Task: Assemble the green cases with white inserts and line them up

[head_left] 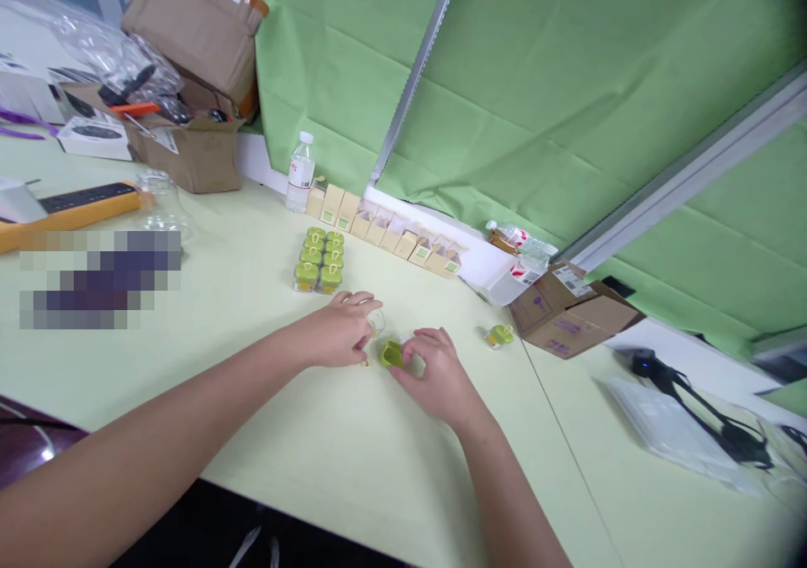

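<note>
My left hand (340, 331) is curled around the near side of a small clear container (377, 323), its fingers bent against it. Just below its thumb, a tiny yellow piece (366, 364) lies on the table. A green lid (388, 355), hollow side showing, is beside the container. My right hand (436, 373) pinches the lid's right edge between thumb and fingers. Part of the container is hidden behind my left fingers. Farther back stand several green-lidded clear containers (319, 259) in two rows.
Small open cartons (387, 230) line the wall beside an upright water bottle (301, 173). To the right are another green-lidded container (498, 335), lying bottles (514, 281) and a cardboard box (571, 312). A clear jar (162, 202) and a filled cardboard box (189, 152) are left.
</note>
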### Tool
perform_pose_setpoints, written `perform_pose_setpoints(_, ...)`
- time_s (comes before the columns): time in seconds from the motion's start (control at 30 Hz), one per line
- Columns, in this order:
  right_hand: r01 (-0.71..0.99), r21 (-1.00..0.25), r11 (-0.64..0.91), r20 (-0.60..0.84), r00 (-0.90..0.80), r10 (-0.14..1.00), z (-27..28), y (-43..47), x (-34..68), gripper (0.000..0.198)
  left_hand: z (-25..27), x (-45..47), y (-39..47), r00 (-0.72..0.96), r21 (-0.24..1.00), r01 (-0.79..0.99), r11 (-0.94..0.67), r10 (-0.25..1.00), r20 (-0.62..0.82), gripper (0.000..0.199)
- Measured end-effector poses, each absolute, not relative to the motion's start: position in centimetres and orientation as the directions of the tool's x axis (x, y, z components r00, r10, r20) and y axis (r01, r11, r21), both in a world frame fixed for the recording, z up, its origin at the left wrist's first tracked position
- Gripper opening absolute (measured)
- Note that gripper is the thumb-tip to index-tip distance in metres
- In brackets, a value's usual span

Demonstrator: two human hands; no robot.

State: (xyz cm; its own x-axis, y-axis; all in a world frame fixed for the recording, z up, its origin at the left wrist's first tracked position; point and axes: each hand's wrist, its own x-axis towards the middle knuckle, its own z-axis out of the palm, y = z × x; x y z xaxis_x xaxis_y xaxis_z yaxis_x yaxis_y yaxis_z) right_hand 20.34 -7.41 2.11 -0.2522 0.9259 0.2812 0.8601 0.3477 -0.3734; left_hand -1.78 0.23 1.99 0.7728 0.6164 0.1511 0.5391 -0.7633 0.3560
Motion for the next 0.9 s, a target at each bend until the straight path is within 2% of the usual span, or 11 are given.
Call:
perform_pose_setpoints(0.07,0.858,-0.356,0.37,0.292,-0.274,0.916,2.0,-7.4,20.2,0.02,2.0,-1.9,0.4,0.776,0.359,0.499,-0.789,0.591,0.222,0.015)
perform_pose_setpoints(0.13,0.821,-0.395,0.412,0.354,-0.278,0.893,2.2,-7.4,20.2,0.017,2.3,-2.0,0.5,0.756,0.384,0.452,-0.805,0.574,0.315,0.011)
perform_pose_setpoints(0.23,0.763,-0.49,0.422,0.486,-0.163,0.859,2.7,-7.3,20.7,0.011,3.2,-2.3,0.8,0.644,0.445,0.485,-0.753,0.651,0.401,0.01)
perform_pose_setpoints(0.3,0.761,-0.568,0.313,0.504,0.021,0.864,2.7,-7.0,21.4,0.017,3.7,-2.5,1.1,0.571,0.472,0.566,-0.676,0.734,0.367,0.016)
perform_pose_setpoints(0.33,0.761,-0.613,0.212,0.461,0.127,0.878,2.6,-6.7,21.8,0.022,3.8,-2.6,1.2,0.551,0.472,0.609,-0.637,0.768,0.326,0.018)
perform_pose_setpoints(0.4,0.745,-0.666,-0.021,0.288,0.284,0.915,2.0,-6.1,22.7,0.031,3.7,-2.9,1.6,0.544,0.454,0.676,-0.58,0.809,0.223,0.021)
perform_pose_setpoints(0.47,0.761,-0.627,-0.165,0.129,0.311,0.942,1.3,-5.7,23.2,0.03,3.2,-3.2,1.9,0.562,0.435,0.707,-0.557,0.817,0.133,0.021)
perform_pose_setpoints(0.53,0.796,-0.567,-0.21,0.061,0.295,0.953,0.8,-5.5,23.5,0.023,2.6,-3.5,2.2,0.59,0.432,0.708,-0.559,0.804,0.074,0.02)
perform_pose_setpoints(0.7,0.854,-0.466,-0.231,0.013,0.267,0.964,0.7,-5.8,23.3,0.018,1.6,-4.1,2.5,0.628,0.446,0.706,-0.55,0.778,-0.035,0.012)
perform_pose_setpoints(0.9,0.891,-0.4,-0.214,-0.006,0.231,0.973,1.2,-5.7,23.3,0.02,1.4,-4.0,2.4,0.63,0.455,0.704,-0.545,0.775,-0.048,0.009)
